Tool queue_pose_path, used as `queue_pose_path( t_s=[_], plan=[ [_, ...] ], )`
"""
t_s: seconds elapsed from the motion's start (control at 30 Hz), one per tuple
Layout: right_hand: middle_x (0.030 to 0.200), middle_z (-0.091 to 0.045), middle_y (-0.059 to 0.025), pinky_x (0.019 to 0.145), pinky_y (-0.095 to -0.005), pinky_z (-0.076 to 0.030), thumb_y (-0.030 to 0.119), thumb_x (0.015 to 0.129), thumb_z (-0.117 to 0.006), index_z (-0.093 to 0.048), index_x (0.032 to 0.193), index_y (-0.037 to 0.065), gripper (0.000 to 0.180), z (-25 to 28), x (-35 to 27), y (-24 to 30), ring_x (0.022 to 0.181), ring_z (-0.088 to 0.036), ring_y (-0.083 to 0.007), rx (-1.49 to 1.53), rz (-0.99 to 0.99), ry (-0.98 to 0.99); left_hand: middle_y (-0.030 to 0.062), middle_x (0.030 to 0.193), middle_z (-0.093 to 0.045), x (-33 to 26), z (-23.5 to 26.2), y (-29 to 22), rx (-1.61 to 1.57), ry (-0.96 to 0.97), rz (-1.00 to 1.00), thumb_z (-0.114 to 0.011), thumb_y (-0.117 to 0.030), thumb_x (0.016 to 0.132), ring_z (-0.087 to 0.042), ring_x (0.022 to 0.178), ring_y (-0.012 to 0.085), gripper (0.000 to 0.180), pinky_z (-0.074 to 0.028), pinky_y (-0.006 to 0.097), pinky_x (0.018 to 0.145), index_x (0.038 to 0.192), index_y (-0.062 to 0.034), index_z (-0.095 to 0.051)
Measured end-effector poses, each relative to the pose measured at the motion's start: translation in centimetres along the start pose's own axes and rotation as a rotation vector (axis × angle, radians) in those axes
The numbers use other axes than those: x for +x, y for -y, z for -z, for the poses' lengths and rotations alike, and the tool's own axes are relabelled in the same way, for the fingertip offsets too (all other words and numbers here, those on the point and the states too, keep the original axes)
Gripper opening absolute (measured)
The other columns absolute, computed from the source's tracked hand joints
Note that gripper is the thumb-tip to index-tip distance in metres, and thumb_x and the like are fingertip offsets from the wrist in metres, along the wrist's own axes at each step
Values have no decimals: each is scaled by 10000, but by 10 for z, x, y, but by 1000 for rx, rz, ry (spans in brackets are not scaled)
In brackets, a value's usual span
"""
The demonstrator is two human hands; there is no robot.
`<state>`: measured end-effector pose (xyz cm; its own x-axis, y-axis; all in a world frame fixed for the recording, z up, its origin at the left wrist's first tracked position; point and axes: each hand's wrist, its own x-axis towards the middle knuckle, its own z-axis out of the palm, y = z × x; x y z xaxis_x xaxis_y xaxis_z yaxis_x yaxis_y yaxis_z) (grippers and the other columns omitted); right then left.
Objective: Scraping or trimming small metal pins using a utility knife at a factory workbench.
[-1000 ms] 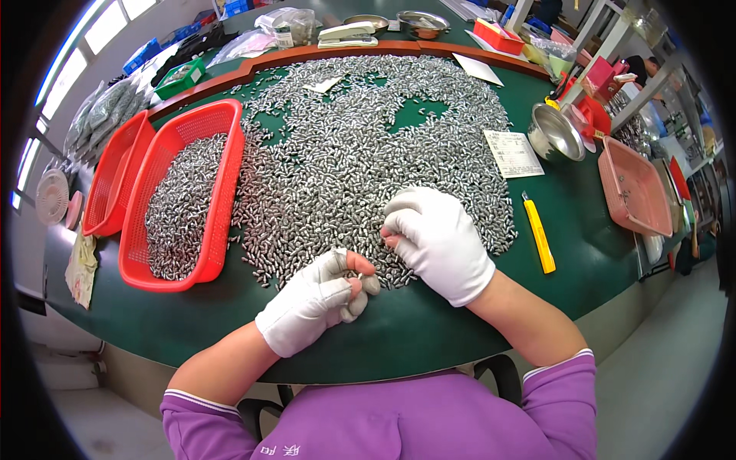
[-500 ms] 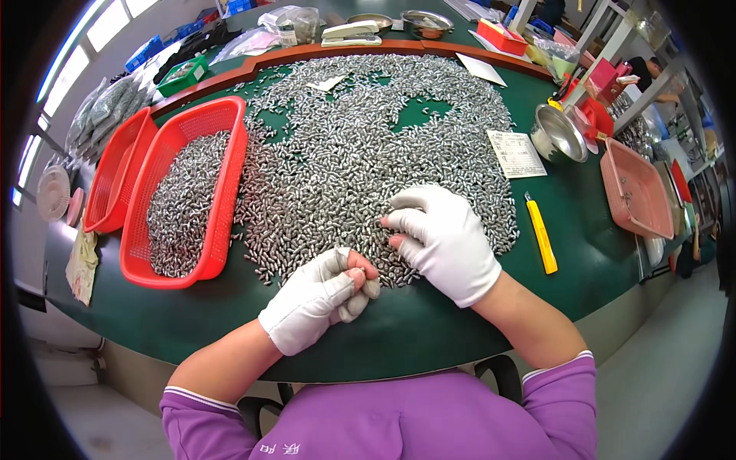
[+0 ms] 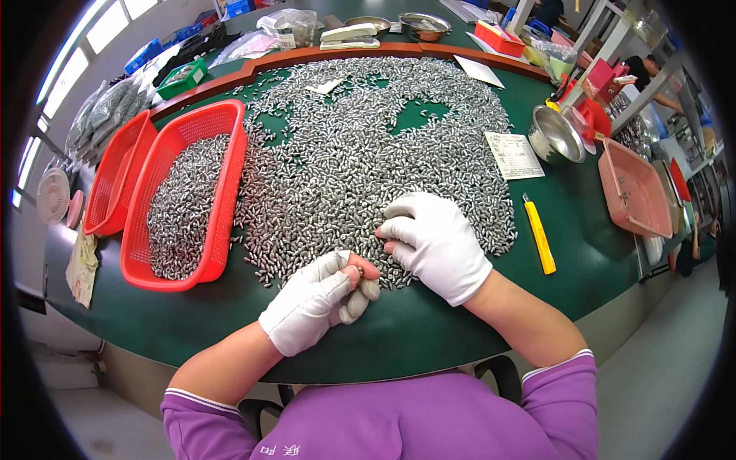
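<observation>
A wide heap of small silvery metal parts (image 3: 330, 176) covers much of the green table. My left hand (image 3: 318, 299), in a white glove with bare thumb and index tips, is closed in a pinch at the heap's near edge. What sits between its fingertips is too small to make out. My right hand (image 3: 437, 245), gloved alike, rests over the near right part of the heap. Its fingers are curved, with the bare thumb and index tips a little apart among the parts; the palm side is hidden.
Left of the heap stands a red perforated basket (image 3: 238, 176) partly filled with parts, beside another red basket (image 3: 115, 180). To the right lie a yellow utility knife (image 3: 540, 236) and a printed sheet (image 3: 514, 156), near a metal bowl (image 3: 558, 135) and a pink basket (image 3: 632, 192). A wooden rail (image 3: 330, 54) edges the back.
My right hand has shifted slightly left and down over the heap. My left hand stays in nearly the same place, still pinched.
</observation>
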<state>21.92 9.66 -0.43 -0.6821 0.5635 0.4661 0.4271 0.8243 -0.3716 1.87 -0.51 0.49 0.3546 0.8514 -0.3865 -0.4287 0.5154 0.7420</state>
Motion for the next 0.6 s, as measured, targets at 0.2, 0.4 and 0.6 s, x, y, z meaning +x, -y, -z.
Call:
queue_pose_path(
  t_s=[0.2, 0.4, 0.6],
  plan=[
    [946, -652, -82, 804, -382, -520, 115, 726, -728, -682, 827, 70, 120, -7, -1, -2, 909, -634, -283, -58, -17, -4, 38, 945, -594, 0, 0, 0, -4, -35, 5, -658, -301, 947, -476, 701, 77, 292, -386, 204, 635, 1096, -68, -565],
    [927, -643, -70, 787, -384, -518, 111, 722, -724, -680, 820, 80, 112, -3, 2, 0, 890, -628, -276, -81, 2, 8, 34, 940, -590, 1, 2, 1, -34, -2, 2, -671, -275, 936, -469, 698, 74, 273, -389, 199, 631, 1084, -72, -564],
    [906, -631, -56, 778, -374, -516, 109, 719, -725, -679, 809, 85, 104, -1, 4, -2, 885, -623, -261, -67, 47, 21, 33, 940, -584, 2, 1, 1, -46, -15, 18, -672, -268, 932, -462, 693, 74, 267, -394, 197, 631, 1075, -72, -562]
  ],
)
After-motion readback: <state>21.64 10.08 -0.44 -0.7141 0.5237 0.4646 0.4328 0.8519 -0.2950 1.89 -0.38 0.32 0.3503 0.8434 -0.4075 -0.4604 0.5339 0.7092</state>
